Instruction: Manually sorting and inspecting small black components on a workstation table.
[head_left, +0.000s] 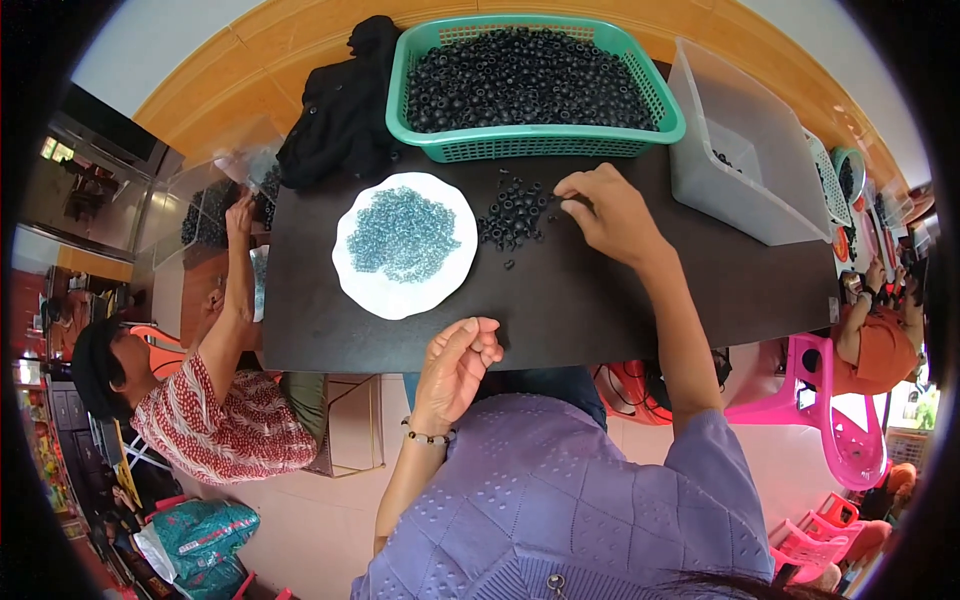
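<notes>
A loose pile of small black ring-shaped beads [512,213] lies on the dark table. Just right of it is my right hand [612,215], its thumb and forefinger slightly apart with nothing visible between them. Near the table's front edge my left hand [460,368] is raised, palm turned up. Its fingers are curled and the thumb presses against the forefinger; whatever they may hold is too small to make out. Between the hands and the left side sits a white scalloped plate [372,295] with tiny clear-blue glass beads [405,235] heaped on it.
A green basket [530,140] full of black beads stands at the back. Black cloth [340,115] lies left of it, a translucent plastic bin [740,150] right of it. One person [220,420] sits at the left, another [880,340] at the right. Pink chairs [850,430] stand behind.
</notes>
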